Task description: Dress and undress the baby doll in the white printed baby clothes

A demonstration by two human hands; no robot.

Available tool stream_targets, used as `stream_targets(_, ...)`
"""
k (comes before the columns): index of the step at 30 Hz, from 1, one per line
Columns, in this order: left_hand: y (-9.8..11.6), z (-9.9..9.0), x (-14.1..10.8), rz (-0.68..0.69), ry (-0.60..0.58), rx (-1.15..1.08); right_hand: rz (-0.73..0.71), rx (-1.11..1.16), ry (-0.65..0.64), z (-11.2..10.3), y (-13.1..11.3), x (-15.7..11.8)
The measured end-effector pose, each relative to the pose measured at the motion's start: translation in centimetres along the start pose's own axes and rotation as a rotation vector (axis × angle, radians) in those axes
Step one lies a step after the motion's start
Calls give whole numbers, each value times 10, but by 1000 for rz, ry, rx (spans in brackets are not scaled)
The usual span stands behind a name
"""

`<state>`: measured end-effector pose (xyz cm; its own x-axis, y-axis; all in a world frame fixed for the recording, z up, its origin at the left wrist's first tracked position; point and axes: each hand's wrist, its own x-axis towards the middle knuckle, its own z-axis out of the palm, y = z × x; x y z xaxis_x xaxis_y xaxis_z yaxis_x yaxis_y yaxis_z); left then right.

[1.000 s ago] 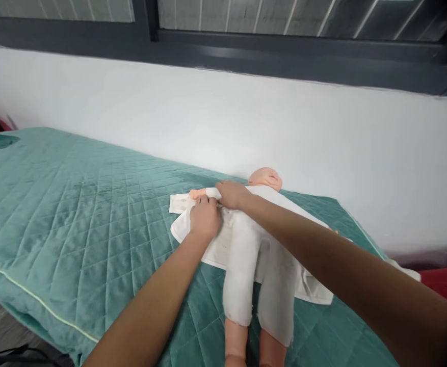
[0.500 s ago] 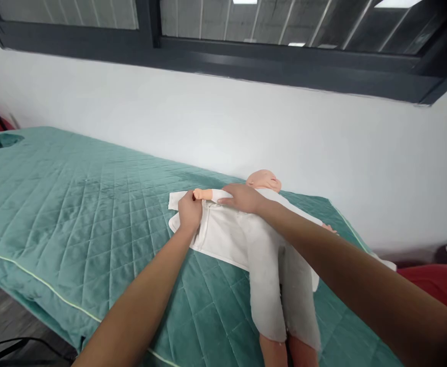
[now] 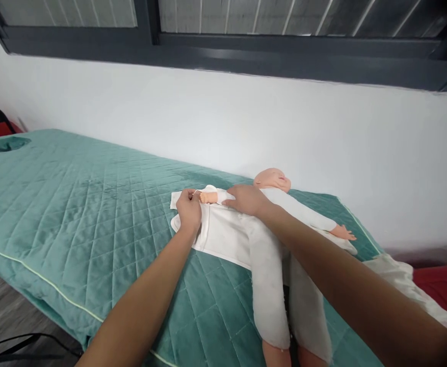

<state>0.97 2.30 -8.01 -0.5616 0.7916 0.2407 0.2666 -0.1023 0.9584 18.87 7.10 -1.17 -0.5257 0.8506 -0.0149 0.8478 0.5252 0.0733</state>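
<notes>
A baby doll (image 3: 271, 303) with a white cloth body lies on its back, its head towards the wall. Beneath it a white baby garment (image 3: 227, 239) is spread out, reaching past the doll to the left. My left hand (image 3: 189, 210) is closed in a pinch on the garment's edge, right beside the doll's small hand (image 3: 208, 198). My right hand (image 3: 248, 199) grips the doll's upper arm on the same side, thumb and fingers around it. The doll's other arm (image 3: 338, 229) stretches out to the right, partly above the cloth. My right forearm hides part of the torso.
A green quilted bed cover (image 3: 93, 219) with a face hole (image 3: 7, 143) at the far left lies under everything. Behind stands a white wall (image 3: 169, 112) below a dark window frame (image 3: 246, 58). White cloth (image 3: 393, 275) and something red (image 3: 443, 285) are at the right.
The view has shifted slightly, showing more of the doll's far arm. My left hand has turned a little and now pinches the garment's edge by the doll's hand; my right hand keeps its grip.
</notes>
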Motion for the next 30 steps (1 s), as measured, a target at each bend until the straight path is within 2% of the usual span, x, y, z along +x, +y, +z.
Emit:
stream_targets(3,-1,1,-3,79,-73,90,28,-42,-7,2,-3,1)
stream_targets(9,3,4,-10,379,-315,660,3,-87,-41,0,-10,1)
stream_targets(11,6,5,-12,452,-376,777,11,-88,-46,-2,-12,1)
stream_targets(15,9,8,-15,520,-454,828,32,-79,-41,-4,-14,1)
stream_targets(21,7,13,-15,562,-532,676,33,-58,-22,0,-21,7)
stream_targets(25,4,11,-12,537,-477,529,0,-10,61,-8,-21,-3)
stream_targets(28,1,7,-8,456,-278,437,43,212,288,-16,-5,-32)
stream_targets(30,-1,4,-6,358,-123,496,201,383,468,-16,14,-58)
